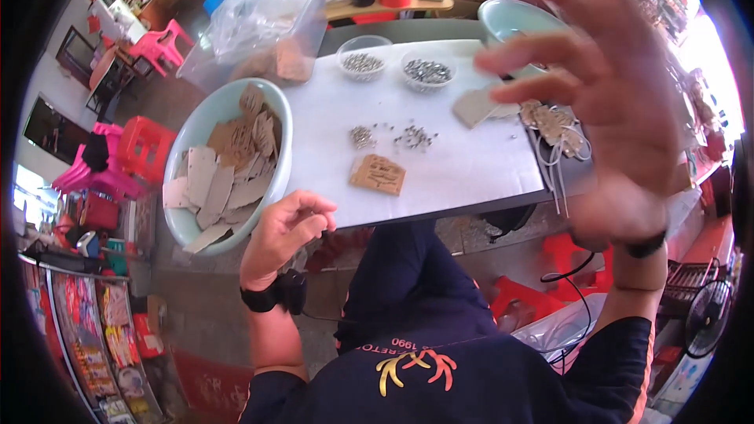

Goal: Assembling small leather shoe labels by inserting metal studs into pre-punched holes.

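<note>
My left hand (284, 232) is at the front left edge of the white-covered table, beside a pale green basin (287, 137) of cardboard pieces. Its fingers are curled in toward the thumb, and anything between them is hidden. Raised high on the right, close to the camera and smeared by motion, my right hand (601, 90) has its fingers apart and nothing visible in it. A brown printed cardboard piece (378, 174) lies near the front of the table. Behind it are two small loose piles of shiny metal pieces, a left pile (362, 137) and a right pile (415, 138).
Two clear bowls, left (364, 59) and right (427, 71), hold small metal parts. Grey cardboard (476, 107) and brown pieces with white cords (556, 127) lie at the right. A second basin (514, 12) and a clear plastic bin (302, 31) stand farther back.
</note>
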